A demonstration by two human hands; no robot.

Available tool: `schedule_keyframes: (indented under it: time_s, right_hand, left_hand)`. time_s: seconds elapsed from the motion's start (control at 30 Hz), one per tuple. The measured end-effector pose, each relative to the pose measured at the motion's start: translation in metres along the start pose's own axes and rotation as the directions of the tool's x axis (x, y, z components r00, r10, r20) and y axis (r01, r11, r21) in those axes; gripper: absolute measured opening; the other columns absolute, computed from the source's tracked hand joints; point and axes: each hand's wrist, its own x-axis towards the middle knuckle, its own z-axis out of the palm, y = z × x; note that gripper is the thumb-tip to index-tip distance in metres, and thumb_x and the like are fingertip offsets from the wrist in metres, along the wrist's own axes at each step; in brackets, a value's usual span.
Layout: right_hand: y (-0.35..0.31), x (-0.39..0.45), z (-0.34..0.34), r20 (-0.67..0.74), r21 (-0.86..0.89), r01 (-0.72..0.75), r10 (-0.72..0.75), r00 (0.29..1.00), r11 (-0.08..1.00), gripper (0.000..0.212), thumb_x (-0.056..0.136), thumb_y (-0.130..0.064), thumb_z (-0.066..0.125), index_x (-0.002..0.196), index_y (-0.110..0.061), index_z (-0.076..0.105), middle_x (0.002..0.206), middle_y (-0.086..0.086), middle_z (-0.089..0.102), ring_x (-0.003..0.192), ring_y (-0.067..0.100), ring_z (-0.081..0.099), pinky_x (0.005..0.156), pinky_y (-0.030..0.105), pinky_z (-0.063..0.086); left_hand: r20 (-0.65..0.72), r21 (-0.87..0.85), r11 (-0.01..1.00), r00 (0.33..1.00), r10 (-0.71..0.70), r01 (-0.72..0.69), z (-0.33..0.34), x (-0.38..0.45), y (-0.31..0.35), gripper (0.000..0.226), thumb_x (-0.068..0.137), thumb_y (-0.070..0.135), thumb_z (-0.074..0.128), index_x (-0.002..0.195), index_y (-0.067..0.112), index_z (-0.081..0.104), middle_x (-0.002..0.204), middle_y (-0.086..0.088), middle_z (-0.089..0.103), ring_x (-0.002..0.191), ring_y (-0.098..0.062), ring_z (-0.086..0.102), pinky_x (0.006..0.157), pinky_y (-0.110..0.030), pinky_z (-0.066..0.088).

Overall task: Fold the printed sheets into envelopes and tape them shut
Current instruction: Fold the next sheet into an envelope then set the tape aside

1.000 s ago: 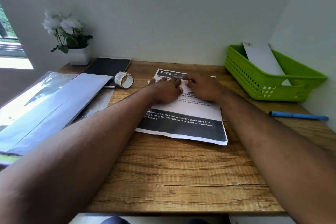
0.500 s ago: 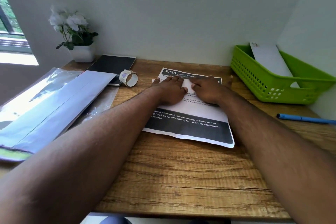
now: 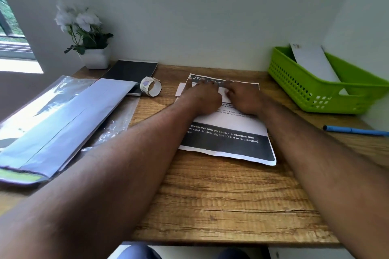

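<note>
No grip is closed: the left hand [image 3: 203, 99] and right hand [image 3: 245, 99] are laid flat, side by side, fingers extended, on the printed sheet's [image 3: 229, 132] far half.

Left hand [image 3: 203, 99]: bare, no glove, ring or watch visible; fingertips blurred.
Right hand [image 3: 244, 99]: bare, no glove, ring or wristband visible; fingertips blurred.
Left forearm: bare along its whole visible length, no sleeve, fine hair visible.
Right forearm: bare along its whole visible length, no sleeve, fine hair visible.
Lower body: blue-grey cloth at the bottom edge of the view, below the desk; garment type not discernible.
</note>
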Motion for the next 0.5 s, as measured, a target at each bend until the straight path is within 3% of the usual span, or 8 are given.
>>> schedule_keyframes:
  time_s: [0.07, 0.2, 0.37, 0.5]
  right_hand:
    - [-0.002, 0.002, 0.006, 0.078, 0.035, 0.012, -0.015, 0.997, 0.999, 0.033, 0.099, -0.017, 0.04, 0.128, -0.012, 0.056, 0.131, 0.012, 0.058, 0.12, 0.029, 0.053, 0.091, 0.029, 0.038]
    - [-0.001, 0.004, 0.008, 0.102, 0.032, 0.028, -0.031, 0.994, 0.999, 0.033, 0.099, -0.017, 0.041, 0.128, -0.015, 0.056, 0.135, 0.01, 0.056, 0.122, 0.028, 0.052, 0.095, 0.031, 0.04]
    - [-0.003, 0.0, 0.005, 0.087, 0.056, 0.038, -0.043, 0.995, 0.998, 0.037, 0.101, -0.019, 0.039, 0.135, -0.014, 0.051, 0.142, 0.007, 0.05, 0.13, 0.024, 0.046, 0.1, 0.025, 0.033]
    - [-0.003, -0.003, 0.002, 0.09, 0.055, -0.019, 0.014, 0.996, 0.998, 0.04, 0.102, -0.022, 0.037, 0.14, -0.011, 0.045, 0.149, 0.007, 0.042, 0.137, 0.022, 0.038, 0.106, 0.023, 0.027]
  left_hand:
    - [-0.04, -0.043, 0.999, 0.999, 0.013, -0.015, 0.002, 0.0, 0.005, 0.054, 0.095, 0.021, 0.029, 0.149, 0.014, 0.03, 0.157, -0.006, 0.029, 0.147, -0.022, 0.018, 0.12, -0.049, 0.004]
    - [-0.04, -0.175, 0.985, 0.999, -0.009, 0.002, 0.004, 0.0, 0.012, 0.045, 0.09, 0.012, 0.035, 0.132, 0.015, 0.051, 0.142, -0.01, 0.05, 0.135, -0.026, 0.04, 0.115, -0.045, 0.025]
    - [0.017, -0.103, 0.994, 1.0, -0.019, 0.02, 0.002, -0.001, 0.012, 0.049, 0.097, 0.017, 0.031, 0.146, 0.014, 0.035, 0.154, -0.007, 0.034, 0.144, -0.023, 0.027, 0.117, -0.048, 0.022]
    - [0.034, -0.056, 0.994, 0.995, -0.09, 0.092, -0.003, -0.006, 0.003, 0.049, 0.1, 0.023, 0.03, 0.148, 0.008, 0.03, 0.156, -0.01, 0.03, 0.142, -0.025, 0.029, 0.116, -0.047, 0.024]
